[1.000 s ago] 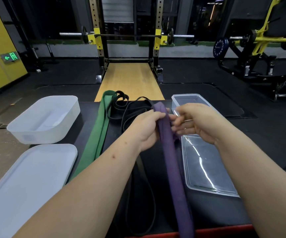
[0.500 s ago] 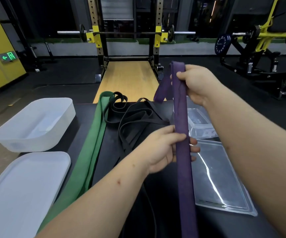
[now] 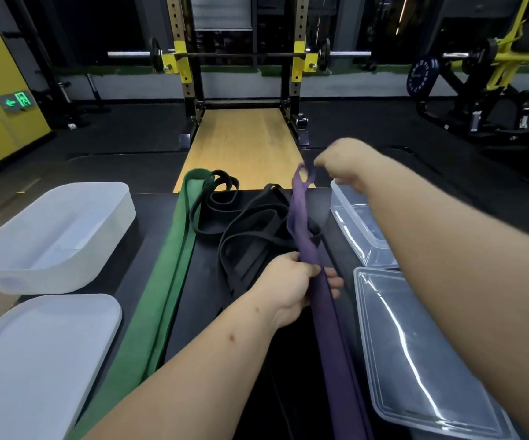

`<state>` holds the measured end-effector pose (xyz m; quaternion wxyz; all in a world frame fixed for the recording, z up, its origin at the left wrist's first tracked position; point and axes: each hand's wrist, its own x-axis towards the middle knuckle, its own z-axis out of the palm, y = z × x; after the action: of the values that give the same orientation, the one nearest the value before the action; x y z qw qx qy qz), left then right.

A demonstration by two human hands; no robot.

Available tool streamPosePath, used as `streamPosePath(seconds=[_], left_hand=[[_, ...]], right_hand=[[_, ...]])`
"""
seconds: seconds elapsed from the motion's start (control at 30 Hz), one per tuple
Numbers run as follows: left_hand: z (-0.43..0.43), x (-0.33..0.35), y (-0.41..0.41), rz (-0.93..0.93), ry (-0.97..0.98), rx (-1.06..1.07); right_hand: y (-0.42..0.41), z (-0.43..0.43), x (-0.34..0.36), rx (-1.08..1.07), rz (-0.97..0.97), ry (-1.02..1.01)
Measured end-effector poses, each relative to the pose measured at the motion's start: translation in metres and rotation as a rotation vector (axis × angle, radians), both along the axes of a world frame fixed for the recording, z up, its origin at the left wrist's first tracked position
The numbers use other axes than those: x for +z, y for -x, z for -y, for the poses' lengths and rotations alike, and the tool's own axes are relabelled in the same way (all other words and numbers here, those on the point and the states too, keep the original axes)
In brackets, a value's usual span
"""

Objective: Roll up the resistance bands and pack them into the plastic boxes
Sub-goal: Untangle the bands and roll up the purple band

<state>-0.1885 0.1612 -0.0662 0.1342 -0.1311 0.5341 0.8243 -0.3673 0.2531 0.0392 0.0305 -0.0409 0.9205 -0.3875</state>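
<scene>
Purple band (image 3: 330,328) end, right hand (image 3: 349,160) lower than before; left hand (image 3: 291,287) grips

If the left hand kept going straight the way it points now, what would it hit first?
The left hand, gripping the purple band, points forward and right. Going on, it would probably meet the side wall of the clear box first; depth is uncertain from this one view.

1 head view, close, facing forward-down over table (image 3: 168,312).
</scene>
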Motion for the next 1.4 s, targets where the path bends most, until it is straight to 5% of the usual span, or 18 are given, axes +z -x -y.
streamPosePath(seconds=[0.2,0.4,0.87,1.23,1.4], left_hand=[[0.0,0.0,-0.002,-0.007,-0.009,0.086],[-0.004,0.006,-0.006,-0.038,-0.028,0.163],[0.012,0.009,-0.051,-0.09,0.026,-0.199],[-0.003,0.0,-0.05,-0.142,0.161,-0.069],[-0.012,-0.008,-0.052,-0.127,0.311,-0.019]], right_hand=[[-0.132,-0.04,-0.047,0.073,0.117,-0.228],[-0.218,-0.06,-0.089,0.147,0.455,0.204],[-0.131,-0.025,-0.049,0.015,-0.007,0.436],[-0.224,-0.072,-0.096,0.013,0.342,0.256],[-0.263,-0.08,-0.107,0.064,0.396,0.43]])
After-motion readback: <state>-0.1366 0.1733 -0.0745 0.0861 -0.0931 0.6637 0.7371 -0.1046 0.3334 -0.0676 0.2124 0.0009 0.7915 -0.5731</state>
